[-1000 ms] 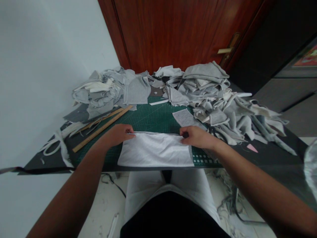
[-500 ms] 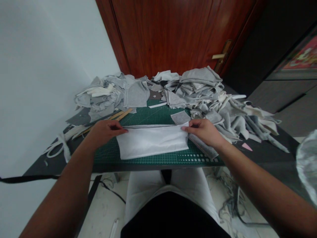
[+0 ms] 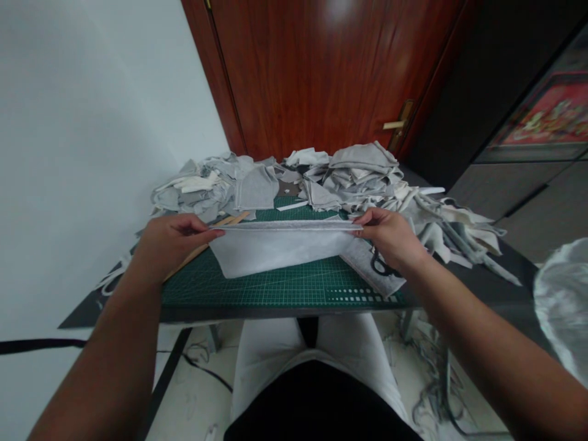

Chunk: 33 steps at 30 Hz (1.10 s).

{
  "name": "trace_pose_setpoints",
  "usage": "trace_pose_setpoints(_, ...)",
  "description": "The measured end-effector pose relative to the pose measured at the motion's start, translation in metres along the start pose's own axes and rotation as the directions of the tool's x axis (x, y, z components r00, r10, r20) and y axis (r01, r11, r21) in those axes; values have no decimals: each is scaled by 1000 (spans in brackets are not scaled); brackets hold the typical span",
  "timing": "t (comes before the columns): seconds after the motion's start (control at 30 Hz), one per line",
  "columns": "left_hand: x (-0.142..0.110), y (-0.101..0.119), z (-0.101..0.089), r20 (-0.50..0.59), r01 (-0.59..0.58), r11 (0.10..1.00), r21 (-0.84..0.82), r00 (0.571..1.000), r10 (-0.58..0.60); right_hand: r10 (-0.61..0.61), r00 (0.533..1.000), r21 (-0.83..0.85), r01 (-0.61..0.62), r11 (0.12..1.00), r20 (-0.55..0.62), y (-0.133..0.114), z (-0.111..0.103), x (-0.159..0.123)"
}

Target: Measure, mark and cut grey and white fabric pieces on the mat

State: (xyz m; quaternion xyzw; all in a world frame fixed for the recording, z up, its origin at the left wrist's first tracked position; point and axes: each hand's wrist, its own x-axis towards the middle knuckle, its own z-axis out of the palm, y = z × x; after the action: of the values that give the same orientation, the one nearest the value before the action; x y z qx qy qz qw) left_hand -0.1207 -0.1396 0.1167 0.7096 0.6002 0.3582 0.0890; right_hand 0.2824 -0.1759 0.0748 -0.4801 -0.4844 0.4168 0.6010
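Note:
A piece of white fabric (image 3: 280, 251) is stretched sideways above the green cutting mat (image 3: 275, 288), its lower part hanging down. Its upper edge shows a grey, felt-like strip. My left hand (image 3: 177, 245) pinches the top left corner between thumb and fingers. At the top right corner, my right hand (image 3: 383, 236) pinches the fabric likewise. Beneath my right hand, a grey fabric piece (image 3: 370, 269) lies on the mat, with the black handle of what look like scissors (image 3: 380, 264) showing on it.
Heaped grey and white fabric pieces lie at the back left (image 3: 202, 187) and back right (image 3: 362, 171), with a pile of scraps (image 3: 450, 229) farther right. A wooden ruler (image 3: 188, 257) rests near my left hand. A translucent bag (image 3: 565, 300) stands at the right edge.
Both hands have lifted the fabric's top edge and drawn slightly apart; its upper strip is tilted into view. The grey piece and black handle on the right show more. The head view has shifted.

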Motion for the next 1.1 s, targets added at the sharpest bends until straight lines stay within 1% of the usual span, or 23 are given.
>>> trace_pose_setpoints(0.1, -4, 4, 0, -99, -46, 989, -144, 995, 32, 7, 1000, 39, -7, 999, 11, -8, -1, -6)
trace_pose_setpoints(0.2, -7, 10, 1, -184, -79, 957, -280, 983, 27, 42, 999, 140, -43, 989, 11, -17, -1, -12)
trace_pose_setpoints(0.3, -8, 18, 1, -212, -74, 912, -403, 977, -14, 61, 998, 224, -65, 972, 25, -26, -1, -18)
trace_pose_setpoints(0.4, -15, 27, -2, -222, -59, 887, -459, 974, -50, 56, 997, 257, -67, 964, 49, -37, -2, -26)
trace_pose_setpoints(0.47, -22, 34, -7, -225, -43, 868, -496, 971, -81, 39, 998, 240, -49, 970, 45, -44, -3, -34)
trace_pose_setpoints(0.53, -29, 40, -12, -230, -27, 849, -528, 967, -112, -3, 1000, 193, -2, 981, 23, -49, -4, -40)
trace_pose_setpoints(0.6, -31, 42, -12, -238, -3, 866, -499, 962, -134, -53, 999, 125, 51, 991, 10, -46, -5, -42)
trace_pose_setpoints(0.63, -29, 40, -9, -226, 17, 884, -468, 964, -139, -69, 998, 87, 67, 994, 11, -41, -4, -40)
trace_pose_setpoints(0.67, -25, 35, -4, -186, 46, 897, -439, 972, -142, -74, 997, 44, 74, 996, 14, -34, -4, -35)
trace_pose_setpoints(0.7, -19, 27, 4, -124, 77, 907, -414, 982, -140, -71, 997, -7, 71, 997, 10, -24, -4, -29)
trace_pose_setpoints(0.73, -12, 18, 15, -45, 104, 914, -393, 990, -132, -60, 998, -75, 60, 995, 4, -11, -3, -21)
trace_pose_setpoints(0.77, -4, 7, 27, 60, 125, 919, -374, 992, -111, -50, 999, -176, 48, 983, -7, 2, -1, -12)
trace_pose_setpoints(0.8, 5, -5, 41, 115, 117, 934, -337, 990, -82, -47, 999, -302, 37, 952, -24, 15, 1, -3)
trace_pose_setpoints(0.83, 12, -16, 55, 125, 92, 958, -272, 990, -60, -50, 998, -444, 33, 895, -26, 28, 5, 5)
trace_pose_setpoints(0.87, 18, -25, 69, 158, 79, 979, -187, 986, -50, -60, 998, -559, 34, 828, -27, 39, 10, 11)
trace_pose_setpoints(0.9, 21, -31, 83, 190, 70, 993, -96, 980, -50, -73, 997, -632, 39, 774, -28, 49, 16, 14)
trace_pose_setpoints(0.93, 21, -34, 96, 186, 34, 999, -5, 982, -33, -98, 995, -681, 61, 730, -17, 57, 25, 14)
trace_pose_setpoints(0.97, 18, -33, 109, 157, -25, 997, 74, 988, 13, -136, 991, -708, 103, 699, 11, 64, 37, 11)
trace_pose_setpoints(1.0, 12, -28, 121, 125, -102, 986, 132, 988, 86, -173, 983, -724, 164, 670, 63, 71, 50, 6)
trace_pose_setpoints(1.03, 2, -21, 133, 110, -181, 970, 160, 980, 165, -214, 964, -748, 259, 611, 159, 76, 65, -1)
trace_pose_setpoints(1.07, -9, -12, 144, 137, -242, 959, 146, 965, 222, -223, 935, -753, 355, 554, 276, 82, 80, -9)
trace_pose_setpoints(1.1, -21, -3, 154, 190, -294, 950, 108, 944, 270, -195, 902, -738, 428, 522, 385, 88, 95, -17)
